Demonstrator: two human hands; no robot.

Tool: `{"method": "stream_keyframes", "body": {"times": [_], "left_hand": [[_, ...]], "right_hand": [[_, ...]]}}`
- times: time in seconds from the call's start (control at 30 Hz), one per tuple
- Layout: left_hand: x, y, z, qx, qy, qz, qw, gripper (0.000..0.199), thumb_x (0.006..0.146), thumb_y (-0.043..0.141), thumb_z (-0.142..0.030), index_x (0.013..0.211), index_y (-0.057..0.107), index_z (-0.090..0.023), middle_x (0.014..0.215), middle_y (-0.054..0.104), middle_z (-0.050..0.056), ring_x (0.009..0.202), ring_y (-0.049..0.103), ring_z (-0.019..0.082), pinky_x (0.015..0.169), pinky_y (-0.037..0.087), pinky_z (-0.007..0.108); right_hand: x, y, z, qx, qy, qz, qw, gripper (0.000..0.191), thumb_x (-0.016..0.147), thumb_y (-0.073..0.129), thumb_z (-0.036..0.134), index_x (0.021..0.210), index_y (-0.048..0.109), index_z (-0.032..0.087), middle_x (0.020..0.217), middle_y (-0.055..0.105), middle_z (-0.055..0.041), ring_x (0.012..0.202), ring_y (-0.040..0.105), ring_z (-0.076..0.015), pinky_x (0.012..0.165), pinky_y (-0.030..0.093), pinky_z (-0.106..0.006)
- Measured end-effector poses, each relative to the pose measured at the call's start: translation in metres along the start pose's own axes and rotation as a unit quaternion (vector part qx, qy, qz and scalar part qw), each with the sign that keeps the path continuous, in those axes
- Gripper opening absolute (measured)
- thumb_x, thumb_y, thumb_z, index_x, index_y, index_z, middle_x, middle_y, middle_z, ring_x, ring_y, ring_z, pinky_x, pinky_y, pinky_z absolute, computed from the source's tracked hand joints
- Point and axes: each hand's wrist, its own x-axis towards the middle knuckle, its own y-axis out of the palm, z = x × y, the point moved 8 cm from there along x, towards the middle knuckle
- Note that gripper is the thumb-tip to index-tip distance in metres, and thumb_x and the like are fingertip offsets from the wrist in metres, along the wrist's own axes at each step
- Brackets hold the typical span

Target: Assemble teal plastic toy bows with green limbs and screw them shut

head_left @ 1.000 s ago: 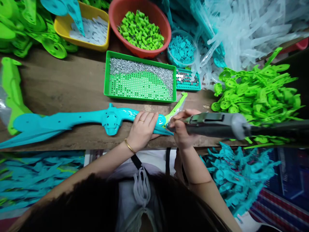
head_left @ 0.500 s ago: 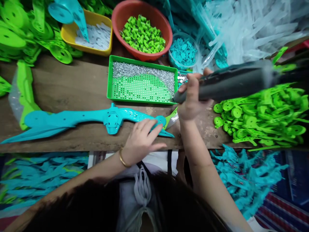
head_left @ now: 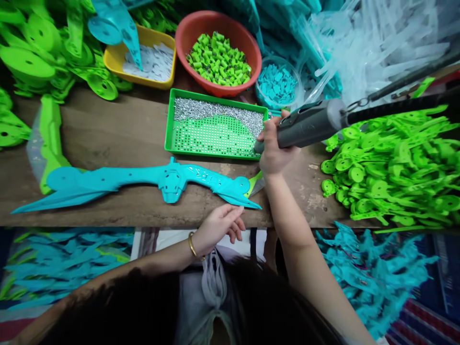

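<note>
A grey electric screwdriver [head_left: 309, 125] is gripped in my right hand [head_left: 275, 149], its nose low over the right end of the green perforated tray [head_left: 168, 125]. Small silver screws [head_left: 212, 112] are heaped along the far side of that tray. My left hand [head_left: 221, 225] holds nothing; its fingers are loosely bent and apart, just in front of the right end of a turquoise bow-shaped plastic piece [head_left: 142, 173]. Lying lengthwise on the wood, this piece has a lime-green curved part [head_left: 52, 139] at its left end and another lime-green part [head_left: 256, 183] at its right.
Behind the tray stand a yellow tub [head_left: 170, 67] of pale pieces, a red bowl [head_left: 181, 36] of green pieces and a clear tub [head_left: 301, 93] of turquoise bits. Lime-green parts [head_left: 388, 177] are piled at right. Turquoise parts [head_left: 377, 278] lie below the table edge [head_left: 89, 223].
My left hand has drawn back from the turquoise piece toward the table edge, its fingers bending. The screwdriver has swung slightly; its nose stays by the tray's right end. The whole view has shifted a little.
</note>
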Motion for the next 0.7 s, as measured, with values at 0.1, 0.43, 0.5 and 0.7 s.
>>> {"method": "stream_keyframes", "body": {"times": [0.1, 0.43, 0.5, 0.7], "left_hand": [[0.001, 0.002, -0.003, -0.028, 0.025, -0.013, 0.999, 0.053, 0.075, 0.069, -0.062, 0.091, 0.051, -0.015, 0.064, 0.064, 0.001, 0.046, 0.061, 0.013, 0.039, 0.044, 0.020], [0.004, 0.004, -0.004, -0.089, 0.069, -0.048, 0.993, 0.048, 0.082, 0.064, -0.060, 0.079, 0.051, -0.014, 0.065, 0.066, 0.004, 0.049, 0.064, 0.014, 0.044, 0.049, 0.021], [0.004, 0.005, -0.005, -0.104, 0.073, -0.053, 0.990, 0.045, 0.083, 0.065, -0.056, 0.080, 0.053, -0.012, 0.066, 0.066, 0.005, 0.050, 0.064, 0.013, 0.044, 0.049, 0.021], [0.006, 0.004, -0.003, -0.138, 0.083, -0.075, 0.984, 0.039, 0.086, 0.064, -0.048, 0.079, 0.055, -0.011, 0.064, 0.066, 0.004, 0.047, 0.061, 0.012, 0.043, 0.049, 0.021]], "right_hand": [[0.002, 0.003, 0.001, -0.017, -0.004, 0.011, 1.000, 0.019, 0.085, 0.060, 0.044, 0.090, 0.060, 0.025, 0.080, 0.056, 0.0003, 0.061, 0.061, -0.0161, 0.071, 0.059, -0.042], [-0.008, -0.027, 0.087, 0.048, -0.045, 0.018, 0.998, 0.027, 0.090, 0.058, 0.046, 0.115, 0.055, 0.036, 0.093, 0.061, 0.0021, 0.053, 0.057, -0.0085, 0.053, 0.050, -0.026], [-0.025, -0.035, 0.099, 0.069, -0.014, 0.046, 0.996, 0.025, 0.089, 0.061, 0.045, 0.113, 0.057, 0.039, 0.091, 0.061, 0.0031, 0.050, 0.054, -0.0083, 0.049, 0.049, -0.026], [-0.074, -0.059, 0.101, 0.046, 0.031, 0.086, 0.995, 0.033, 0.084, 0.064, 0.042, 0.116, 0.055, 0.039, 0.090, 0.061, 0.0032, 0.053, 0.057, -0.0103, 0.050, 0.053, -0.028]]}}
